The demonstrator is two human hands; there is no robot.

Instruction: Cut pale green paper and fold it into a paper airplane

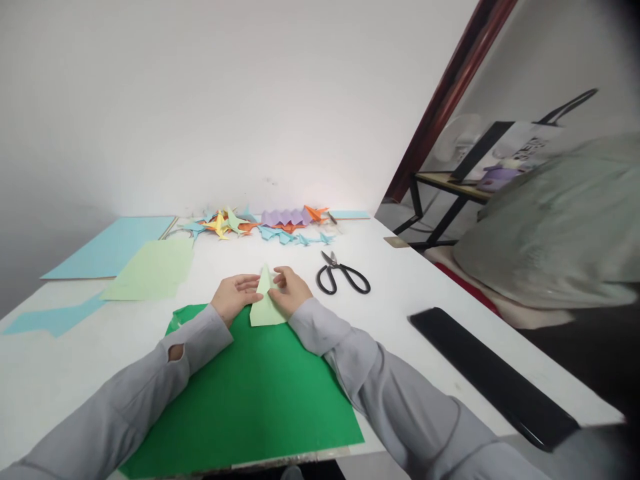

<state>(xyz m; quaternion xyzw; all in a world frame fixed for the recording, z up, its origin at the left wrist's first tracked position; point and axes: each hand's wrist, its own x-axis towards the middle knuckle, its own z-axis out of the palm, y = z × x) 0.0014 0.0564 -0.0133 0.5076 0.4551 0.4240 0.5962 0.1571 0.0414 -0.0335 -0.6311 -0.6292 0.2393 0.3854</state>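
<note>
Between my two hands stands a pale green folded paper (261, 312), narrow and pointed at the top, wider at the bottom. My left hand (235, 295) pinches its left edge between thumb and fingers. On the other side my right hand (290, 290) grips the right edge, its thumb and fingers closed on the paper. The paper is at the far edge of a green sheet (250, 400) that lies on the white table. Black-handled scissors (341, 272) lie with blades parted to the right of my right hand.
Folded paper pieces (220, 225) in several colours and a purple pleated strip (285, 217) line the wall. Left lie a light green sheet (150, 270), a blue sheet (110, 247) and a blue scrap (57, 319). A long black object (490, 373) lies near the right edge.
</note>
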